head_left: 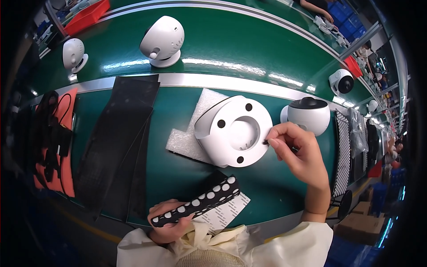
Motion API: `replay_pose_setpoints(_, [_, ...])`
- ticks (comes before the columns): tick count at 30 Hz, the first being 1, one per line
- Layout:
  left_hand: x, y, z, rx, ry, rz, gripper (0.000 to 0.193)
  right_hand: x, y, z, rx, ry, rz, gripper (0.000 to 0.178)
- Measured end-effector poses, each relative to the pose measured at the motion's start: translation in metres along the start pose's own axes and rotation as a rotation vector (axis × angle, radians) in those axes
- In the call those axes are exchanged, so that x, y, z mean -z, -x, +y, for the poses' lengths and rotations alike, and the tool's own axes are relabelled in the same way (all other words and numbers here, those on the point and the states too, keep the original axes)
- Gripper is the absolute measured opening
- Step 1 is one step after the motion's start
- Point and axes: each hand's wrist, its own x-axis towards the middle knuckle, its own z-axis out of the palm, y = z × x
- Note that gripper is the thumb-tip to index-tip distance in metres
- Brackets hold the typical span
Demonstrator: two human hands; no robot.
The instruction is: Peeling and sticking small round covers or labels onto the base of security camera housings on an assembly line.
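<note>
Background red bin [87, 20], foreground white housing [217, 143]

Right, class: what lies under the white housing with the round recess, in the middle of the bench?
Pale foam shows along its left side and appears to run under the white housing. Whatever else lies beneath is covered and cannot be seen.

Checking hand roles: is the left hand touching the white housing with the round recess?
No, the left hand grips the black strip with white spots, apart from the white housing.
</note>
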Motion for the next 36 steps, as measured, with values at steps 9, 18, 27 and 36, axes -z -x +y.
replay_pose_setpoints(9, [-0.001, 0.000, -0.001, -0.024, -0.068, 0.054, 0.017, 0.006, 0.004, -0.007, 0.070, 0.176, -0.066, 0.007])
replay_pose_setpoints(18, [0.002, 0.004, -0.004, 0.023, -0.036, 0.040, 0.019, -0.013, 0.032, 0.009, 0.632, 1.192, 0.162, 0.041])
replay_pose_setpoints(27, [-0.001, 0.006, -0.002, 0.046, 0.023, 0.141, 0.019, 0.010, -0.052, -0.031, 0.285, 0.288, -0.272, 0.030])
replay_pose_setpoints(36, [0.004, 0.004, 0.001, -0.073, -0.017, 0.028, 0.020, 0.031, -0.081, -0.067, 0.120, 0.710, -0.805, 0.026])
